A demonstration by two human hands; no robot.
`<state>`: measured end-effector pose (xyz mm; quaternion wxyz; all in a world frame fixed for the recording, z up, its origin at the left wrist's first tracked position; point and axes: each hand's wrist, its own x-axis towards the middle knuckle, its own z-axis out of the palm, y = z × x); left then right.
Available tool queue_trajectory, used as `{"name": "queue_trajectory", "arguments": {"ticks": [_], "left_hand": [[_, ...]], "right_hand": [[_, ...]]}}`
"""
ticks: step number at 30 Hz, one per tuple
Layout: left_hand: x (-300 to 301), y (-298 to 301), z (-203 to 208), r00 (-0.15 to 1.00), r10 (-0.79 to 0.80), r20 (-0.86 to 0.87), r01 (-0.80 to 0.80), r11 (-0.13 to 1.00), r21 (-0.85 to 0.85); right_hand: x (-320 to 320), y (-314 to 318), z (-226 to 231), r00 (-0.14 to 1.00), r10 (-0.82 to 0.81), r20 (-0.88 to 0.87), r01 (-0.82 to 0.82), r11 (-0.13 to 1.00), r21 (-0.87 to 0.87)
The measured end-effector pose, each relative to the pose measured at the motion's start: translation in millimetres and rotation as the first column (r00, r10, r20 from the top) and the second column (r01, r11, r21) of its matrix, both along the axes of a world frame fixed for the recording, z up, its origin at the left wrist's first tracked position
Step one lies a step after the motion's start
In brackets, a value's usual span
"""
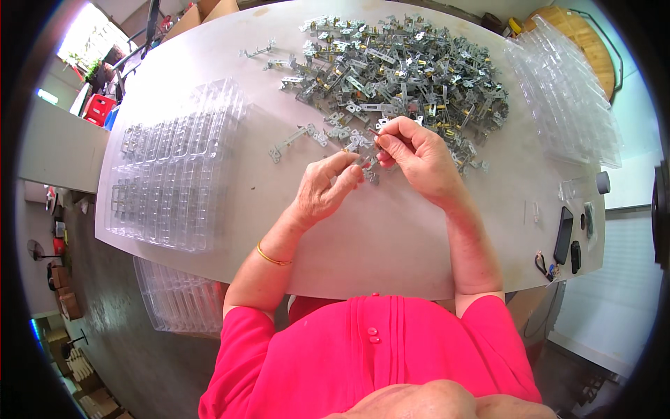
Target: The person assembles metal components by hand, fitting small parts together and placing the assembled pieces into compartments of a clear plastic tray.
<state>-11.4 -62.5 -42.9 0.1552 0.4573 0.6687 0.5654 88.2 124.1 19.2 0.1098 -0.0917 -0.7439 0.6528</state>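
Observation:
Both hands meet at the near edge of a big heap of metal brackets (412,70), which are silvery with some brass-coloured bits. My left hand (325,185) is closed, thumb against forefinger, on a small metal bracket (361,160) that the fingers partly cover. Close beside it on the right, my right hand (424,162) is closed in a pinch. A thin dark reddish stick-like piece (375,132) pokes out from its fingertips; its kind does not show. A few loose brackets (289,143) lie on the table left of the heap.
Clear plastic trays (227,119) are stacked on the left of the table (391,258), with brackets in some compartments. More clear trays (569,98) lie at the far right. A phone (564,234), keys and small items sit near the right edge. Another tray stack (178,297) stands below the left edge.

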Motion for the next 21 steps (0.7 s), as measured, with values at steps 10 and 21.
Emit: {"name": "queue_trajectory", "arguments": {"ticks": [10,21], "left_hand": [[8,9,-4,0.945,0.157,0.286,-0.181,0.982,0.060],[8,14,-10,0.957,0.291,0.003,-0.290,0.952,0.103]], "right_hand": [[7,-15,12,0.991,-0.136,0.019,0.120,0.927,0.354],[7,-20,7,0.992,-0.125,-0.004,0.106,0.822,0.559]]}}
